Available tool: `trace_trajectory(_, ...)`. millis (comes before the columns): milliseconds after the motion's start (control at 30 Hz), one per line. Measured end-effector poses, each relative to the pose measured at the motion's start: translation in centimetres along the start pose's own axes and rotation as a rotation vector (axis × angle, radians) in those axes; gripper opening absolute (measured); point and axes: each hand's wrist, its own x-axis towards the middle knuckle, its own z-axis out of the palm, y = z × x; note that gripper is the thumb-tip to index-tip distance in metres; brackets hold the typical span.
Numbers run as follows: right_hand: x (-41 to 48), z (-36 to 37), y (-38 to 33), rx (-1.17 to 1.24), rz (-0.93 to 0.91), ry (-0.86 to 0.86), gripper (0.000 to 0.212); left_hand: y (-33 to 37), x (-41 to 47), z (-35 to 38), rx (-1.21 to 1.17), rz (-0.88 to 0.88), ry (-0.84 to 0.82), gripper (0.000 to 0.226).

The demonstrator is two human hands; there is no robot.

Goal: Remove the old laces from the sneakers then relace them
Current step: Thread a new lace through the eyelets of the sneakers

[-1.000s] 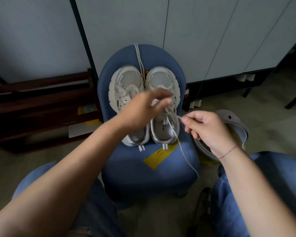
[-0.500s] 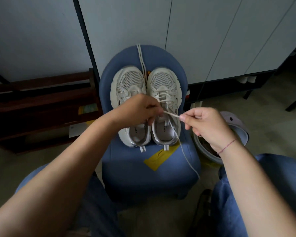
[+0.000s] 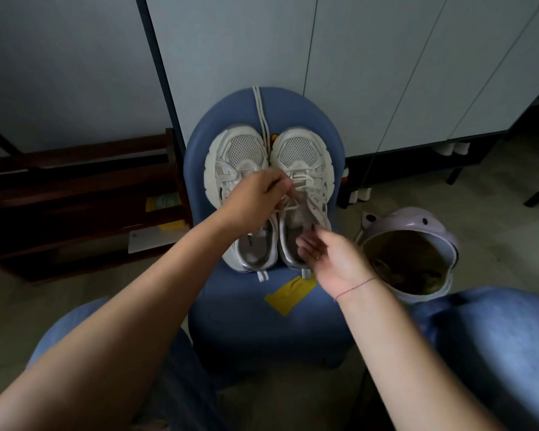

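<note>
Left hand [image 3: 253,201] in a pinch on lace [image 3: 290,206]; right hand [image 3: 328,259] slack, palm-up.

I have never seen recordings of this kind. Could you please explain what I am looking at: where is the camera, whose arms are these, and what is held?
There is no machine here. A person wears one camera on the head, looking forward and down, so both arms are the person's own. Two white sneakers stand on a blue chair. The left hand pinches a lace of the sneaker at the picture's right. The right hand is open, palm up, and holds nothing; it is blurred. A loose lace lies between the toes, towards the chair's back. A lilac bin stands on the floor beside the chair.
</note>
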Motion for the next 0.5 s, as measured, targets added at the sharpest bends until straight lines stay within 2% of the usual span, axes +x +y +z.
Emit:
trace_trajectory(233,2.0,1.5,1.5,0.417,0.067,0.008,0.021,-0.5,0.4,0.9,0.056,0.058,-0.042,0.023)
trace_trajectory(367,2.0,1.5,1.6,0.472,0.100,0.015,0.017,-1.1,0.6,1.1,0.064,0.074,0.005,0.025)
trace_trajectory(500,2.2,1.9,1.5,0.437,0.022,-0.061,0.012,-1.2,0.7,1.1,0.071,0.074,0.037,0.026)
